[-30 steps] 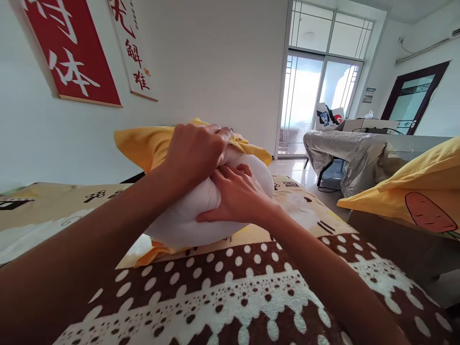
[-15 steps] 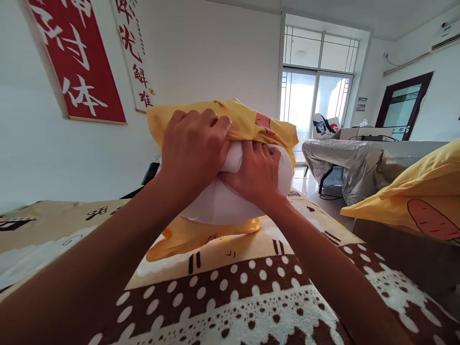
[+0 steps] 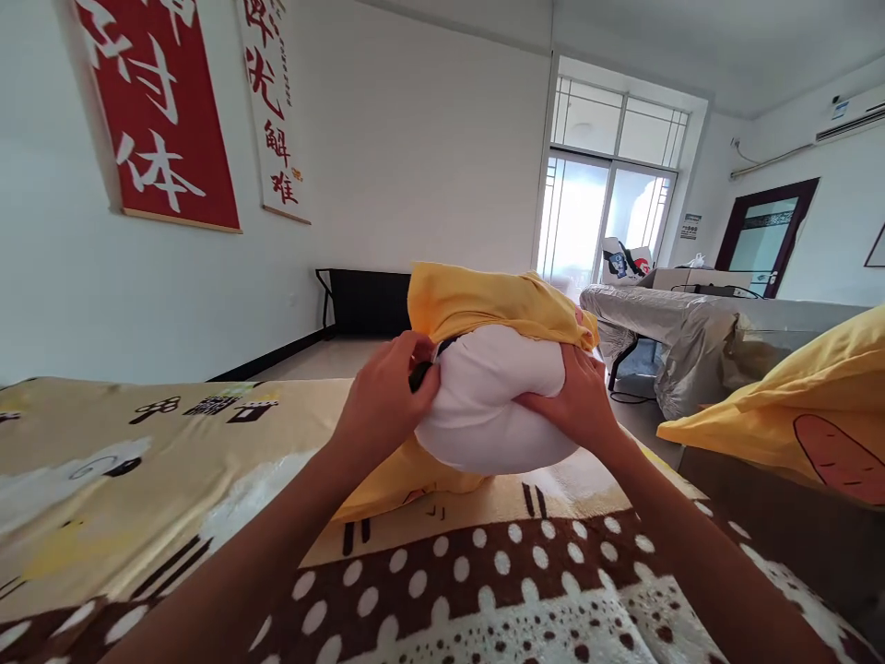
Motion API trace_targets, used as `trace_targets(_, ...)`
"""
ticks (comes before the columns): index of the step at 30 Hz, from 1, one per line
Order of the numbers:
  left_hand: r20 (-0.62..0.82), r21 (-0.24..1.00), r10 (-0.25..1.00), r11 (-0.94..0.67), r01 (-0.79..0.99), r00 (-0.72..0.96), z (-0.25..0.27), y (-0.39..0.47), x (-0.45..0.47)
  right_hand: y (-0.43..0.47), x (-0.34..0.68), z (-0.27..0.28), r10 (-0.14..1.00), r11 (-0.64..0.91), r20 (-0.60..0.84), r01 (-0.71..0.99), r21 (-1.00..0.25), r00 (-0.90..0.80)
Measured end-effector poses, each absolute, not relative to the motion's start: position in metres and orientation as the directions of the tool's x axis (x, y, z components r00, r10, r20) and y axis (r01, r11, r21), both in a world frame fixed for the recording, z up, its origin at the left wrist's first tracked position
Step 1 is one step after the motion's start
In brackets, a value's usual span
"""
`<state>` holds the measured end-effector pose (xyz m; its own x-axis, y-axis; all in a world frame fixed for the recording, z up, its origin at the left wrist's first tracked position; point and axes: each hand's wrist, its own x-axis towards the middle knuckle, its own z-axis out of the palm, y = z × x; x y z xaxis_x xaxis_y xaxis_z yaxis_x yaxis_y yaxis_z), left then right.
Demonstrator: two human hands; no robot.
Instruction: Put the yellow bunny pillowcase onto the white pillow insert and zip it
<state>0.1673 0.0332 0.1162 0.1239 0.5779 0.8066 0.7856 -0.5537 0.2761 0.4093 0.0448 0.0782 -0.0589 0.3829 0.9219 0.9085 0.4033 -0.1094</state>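
A plump white pillow (image 3: pixel 494 397) bulges out of the mouth of a yellow pillowcase (image 3: pixel 484 300), which covers its top and also shows beneath it. My left hand (image 3: pixel 391 392) is closed at the left edge of the opening, fingertips curled at the pillowcase's rim. Beside those fingers is a small dark patch that I cannot make out. At the right side my right hand (image 3: pixel 584 397) grips the white pillow, its thumb pressed into the front and its fingers partly hidden along the case edge.
A patterned plush blanket (image 3: pixel 477 553) lies under the pillow. Another yellow pillow (image 3: pixel 795 406) with a carrot print is at the right. Behind stand a plastic-covered table (image 3: pixel 643 314) and a low black bench (image 3: pixel 366 304) by the wall.
My left hand has moved from the top middle of the opening down to its left edge. My right hand has shifted to the right side. Pillow and case sit lower and farther right in view.
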Motion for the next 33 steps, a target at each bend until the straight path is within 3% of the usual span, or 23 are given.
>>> trace_targets(3, 0.707, 0.372, 0.692, -0.536, 0.758, 0.142, 0.126, 0.034, 0.171, 0.04, 0.415, 0.074, 0.234, 0.304, 0.966, 0.952, 0.036, -0.111)
trace_targets(7, 0.671, 0.44, 0.724, -0.562, 0.7, 0.159, 0.131, 0.038, 0.18, 0.019, 0.402, 0.066, -0.001, 0.221, 0.968, 0.944, 0.245, -0.251)
trace_targets(11, 0.584, 0.684, 0.783, -0.616, 0.39, 0.214, 0.12, 0.042, 0.189, 0.0, 0.383, 0.057, 0.075, 0.37, 0.876, 0.829, 0.418, -0.476)
trace_targets(13, 0.582, 0.704, 0.787, -0.613, 0.359, 0.204, 0.113, 0.046, 0.189, -0.001, 0.379, 0.051, 0.091, 0.381, 0.869, 0.823, 0.422, -0.487)
trace_targets(20, 0.48, 0.472, 0.756, -0.651, 0.595, 0.445, 0.111, 0.044, 0.195, 0.002, 0.377, 0.025, 0.007, 0.329, 0.861, 0.814, 0.478, -0.509)
trace_targets(22, 0.492, 0.414, 0.763, -0.629, 0.658, 0.42, 0.108, 0.036, 0.205, 0.001, 0.371, 0.02, -0.002, 0.302, 0.852, 0.812, 0.499, -0.523)
trace_targets(24, 0.603, 0.385, 0.742, -0.591, 0.709, 0.292, 0.1, 0.029, 0.215, 0.0, 0.365, 0.018, 0.008, 0.271, 0.852, 0.821, 0.502, -0.524)
trace_targets(28, 0.897, 0.249, 0.436, -0.628, 0.737, 0.069, 0.087, 0.019, 0.227, 0.003, 0.356, 0.025, 0.047, 0.204, 0.86, 0.847, 0.49, -0.509)
trace_targets(33, 0.987, -0.117, 0.007, -0.66, 0.742, 0.162, 0.113, 0.005, 0.241, 0.017, 0.358, 0.07, 0.096, 0.157, 0.908, 0.907, 0.391, -0.408)
